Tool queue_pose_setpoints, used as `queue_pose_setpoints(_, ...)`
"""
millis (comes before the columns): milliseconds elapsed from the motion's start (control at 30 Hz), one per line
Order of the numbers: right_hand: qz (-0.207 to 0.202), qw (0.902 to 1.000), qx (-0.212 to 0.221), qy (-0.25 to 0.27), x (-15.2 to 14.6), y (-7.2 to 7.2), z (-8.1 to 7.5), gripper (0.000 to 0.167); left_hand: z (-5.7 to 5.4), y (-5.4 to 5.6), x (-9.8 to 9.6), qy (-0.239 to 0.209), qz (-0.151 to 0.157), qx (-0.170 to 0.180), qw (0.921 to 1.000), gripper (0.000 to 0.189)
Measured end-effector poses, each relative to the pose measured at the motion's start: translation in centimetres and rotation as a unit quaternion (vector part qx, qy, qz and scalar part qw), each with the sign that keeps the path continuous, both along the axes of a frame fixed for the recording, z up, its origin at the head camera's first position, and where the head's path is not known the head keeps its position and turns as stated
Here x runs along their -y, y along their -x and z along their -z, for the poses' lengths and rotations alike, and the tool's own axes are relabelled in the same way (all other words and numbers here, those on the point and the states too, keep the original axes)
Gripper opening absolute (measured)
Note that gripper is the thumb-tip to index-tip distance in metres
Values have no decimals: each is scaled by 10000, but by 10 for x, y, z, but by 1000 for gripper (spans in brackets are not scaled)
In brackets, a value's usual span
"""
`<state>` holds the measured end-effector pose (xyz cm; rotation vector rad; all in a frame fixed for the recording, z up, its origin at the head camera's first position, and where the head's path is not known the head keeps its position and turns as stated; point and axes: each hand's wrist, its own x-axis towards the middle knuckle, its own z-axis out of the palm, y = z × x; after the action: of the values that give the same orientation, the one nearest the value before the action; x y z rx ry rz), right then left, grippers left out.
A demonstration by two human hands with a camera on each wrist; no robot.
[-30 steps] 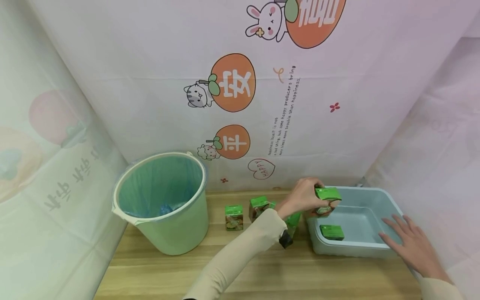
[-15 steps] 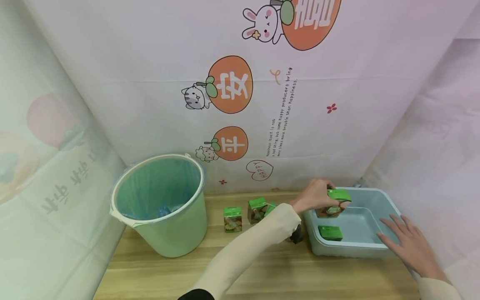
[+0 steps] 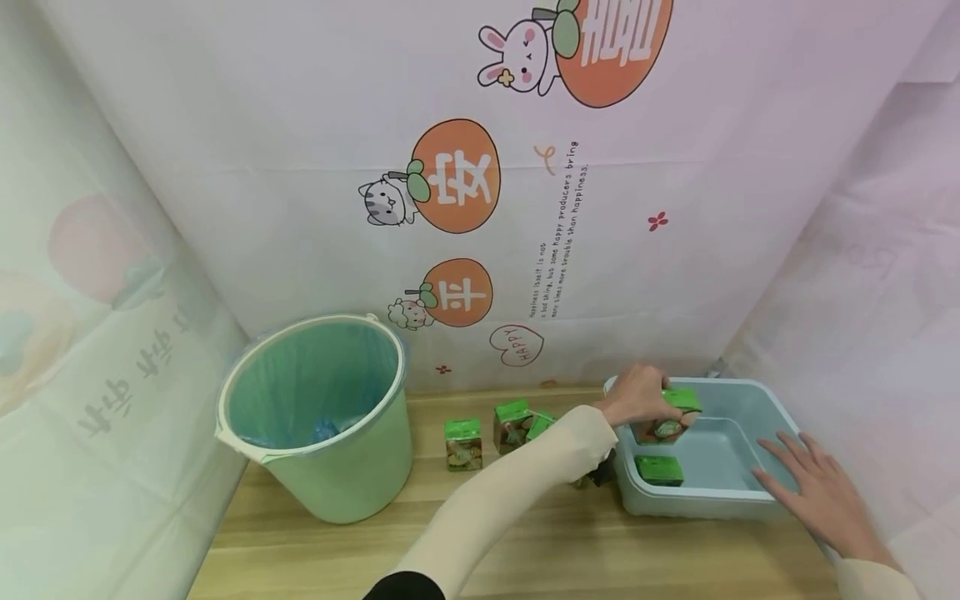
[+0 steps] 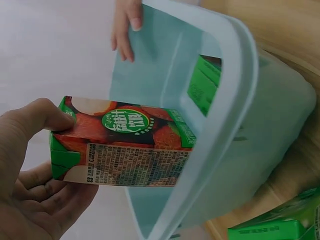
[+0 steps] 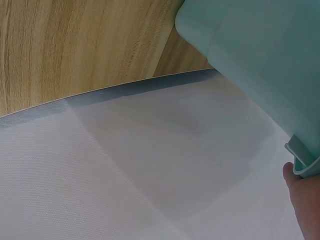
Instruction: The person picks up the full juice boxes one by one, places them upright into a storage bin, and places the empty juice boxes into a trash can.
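My left hand (image 3: 640,396) pinches a juice box (image 4: 135,130) by its green-topped end, thumb on one side and fingers on the other. In the left wrist view the box's lower end dips past the rim into a light blue plastic bin (image 4: 165,215). A second juice box (image 3: 659,470) lies inside this bin, at its near left corner. On the bin's right rim rests my right hand (image 3: 823,492), its fingers extended over the edge; in the right wrist view only its thumb (image 5: 295,175) shows beside the rim.
Several juice boxes stand on the wooden table (image 3: 540,550) left of the bin, among them one box (image 3: 463,445) apart; my left forearm covers some. A green bucket (image 3: 352,475) with a plastic liner is at the left. White printed cloth (image 3: 337,83) surrounds the table.
My left hand has carried the juice box to the right and lowered it into the bin. My right hand has stayed on the rim.
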<state>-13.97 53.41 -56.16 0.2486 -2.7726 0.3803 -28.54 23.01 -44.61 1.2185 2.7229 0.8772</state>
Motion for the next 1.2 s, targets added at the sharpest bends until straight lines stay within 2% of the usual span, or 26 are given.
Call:
queue_pose_setpoints(133, -90, 9999, -90, -86, -1, 0, 2, 61, 13, 1, -4, 80, -42, 52, 9999, 57)
queue_pose_setpoints(300, -116, 9998, -115, -102, 0, 0, 2, 61, 27, 2, -5, 389, -210, -278, 9986, 63)
queue_pose_setpoints(367, -165, 9996, -187, -150, 0, 0, 2, 60, 32, 2, -5, 615, -251, -550, 9963, 66)
queue_pose_setpoints(433, -217, 9992, -266, -187, -1, 0, 2, 60, 38, 3, -4, 885, -251, -975, 9910, 70)
queue_pose_setpoints(533, -239, 9988, -361, -228, -2, 0, 3, 59, 47, 4, -4, 1232, -259, -1704, 9773, 76)
queue_pose_setpoints(633, -178, 9992, -328, -148, -2, 0, 4, 60, 55, 5, -4, 1435, -265, -2081, 9672, 78)
queue_pose_setpoints(1000, -128, 9994, -291, -103, -2, -1, 6, 60, 72, 2, -12, 1985, -390, -1847, 9617, 66)
queue_pose_setpoints(1200, -107, 9996, -255, -45, 0, -2, 2, 59, 78, 2, -17, 2167, -455, -1897, 9565, 60)
